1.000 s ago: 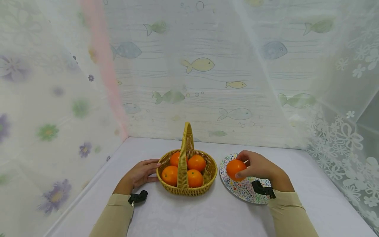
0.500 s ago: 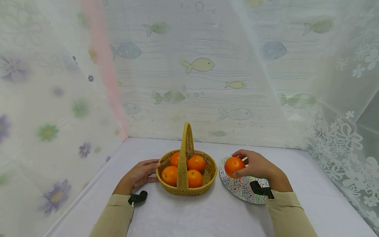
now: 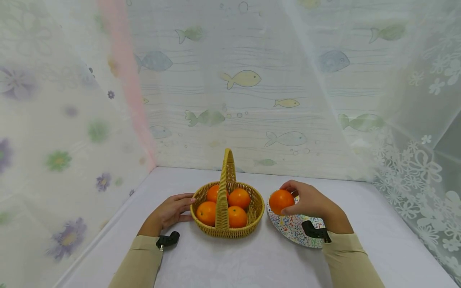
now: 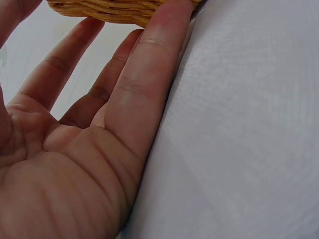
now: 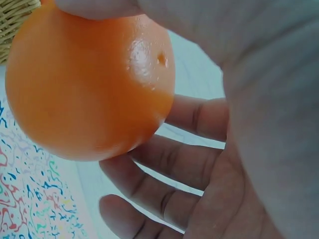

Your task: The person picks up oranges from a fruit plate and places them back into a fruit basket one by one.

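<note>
My right hand [image 3: 312, 203] holds an orange [image 3: 280, 202] between thumb and fingers, above the left part of a round plate [image 3: 297, 232] with a colourful squiggle pattern. The right wrist view shows the thumb over the orange [image 5: 89, 94] and fingertips against its other side. To the left stands a yellow wicker basket [image 3: 222, 216] with a tall arched handle and several oranges [image 3: 206, 213] inside. My left hand [image 3: 172, 212] touches the basket's left side, fingertips at the rim. In the left wrist view its thumb lies straight along the tabletop, its tip at the wicker [image 4: 109, 11].
A white cloth covers the table [image 3: 230, 260]. Behind it hangs a curtain [image 3: 237, 120] printed with fish, and more sheer fabric [image 3: 54, 160] closes in the left side. Lace-patterned fabric [image 3: 414, 180] hangs at the right.
My right hand has moved a little left and up with the orange, from over the plate's middle to its left rim, nearer the basket. The left hand and basket have stayed put.
</note>
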Action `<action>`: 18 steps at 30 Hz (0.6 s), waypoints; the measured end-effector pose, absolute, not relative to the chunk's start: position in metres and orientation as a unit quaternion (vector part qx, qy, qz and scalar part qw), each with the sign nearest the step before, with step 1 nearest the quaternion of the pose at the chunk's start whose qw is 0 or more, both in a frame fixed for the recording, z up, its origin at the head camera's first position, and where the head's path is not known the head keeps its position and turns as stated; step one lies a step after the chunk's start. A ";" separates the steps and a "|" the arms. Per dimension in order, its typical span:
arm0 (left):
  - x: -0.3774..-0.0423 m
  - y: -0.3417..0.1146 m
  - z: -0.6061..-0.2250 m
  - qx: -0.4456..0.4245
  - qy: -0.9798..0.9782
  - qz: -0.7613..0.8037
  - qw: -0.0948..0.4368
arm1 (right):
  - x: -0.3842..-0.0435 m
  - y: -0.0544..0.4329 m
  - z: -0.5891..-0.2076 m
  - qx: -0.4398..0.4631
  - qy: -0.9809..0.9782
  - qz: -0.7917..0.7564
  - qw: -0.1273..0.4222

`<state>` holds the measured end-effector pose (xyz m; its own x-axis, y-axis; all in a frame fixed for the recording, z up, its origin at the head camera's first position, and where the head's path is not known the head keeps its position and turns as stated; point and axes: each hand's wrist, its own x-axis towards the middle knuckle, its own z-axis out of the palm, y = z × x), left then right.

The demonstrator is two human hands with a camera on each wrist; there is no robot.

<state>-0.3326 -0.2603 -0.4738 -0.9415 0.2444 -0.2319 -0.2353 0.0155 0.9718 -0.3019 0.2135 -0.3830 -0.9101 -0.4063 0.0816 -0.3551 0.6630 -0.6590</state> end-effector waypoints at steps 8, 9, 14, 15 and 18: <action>-0.333 -0.260 -0.475 -0.004 0.690 0.703 0.171 | -0.300 0.208 -0.382 -0.204 0.903 -0.376 0.050; -0.333 -0.260 -0.475 -0.004 0.689 0.704 0.172 | -0.300 0.208 -0.382 -0.204 0.902 -0.378 0.050; -0.333 -0.260 -0.475 0.000 0.690 0.703 0.174 | -0.300 0.206 -0.381 -0.224 0.898 -0.376 0.040; -0.333 -0.261 -0.475 0.001 0.690 0.702 0.175 | -0.300 0.205 -0.381 -0.230 0.897 -0.375 0.036; -0.333 -0.261 -0.474 0.004 0.691 0.702 0.175 | -0.300 0.203 -0.381 -0.240 0.899 -0.365 0.019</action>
<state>-0.3330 -0.2606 -0.4744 -0.9386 0.2521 -0.2357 -0.2397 0.0152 0.9707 -0.3000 0.2035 -0.3811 -0.8837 -0.4460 0.1419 -0.4187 0.6179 -0.6655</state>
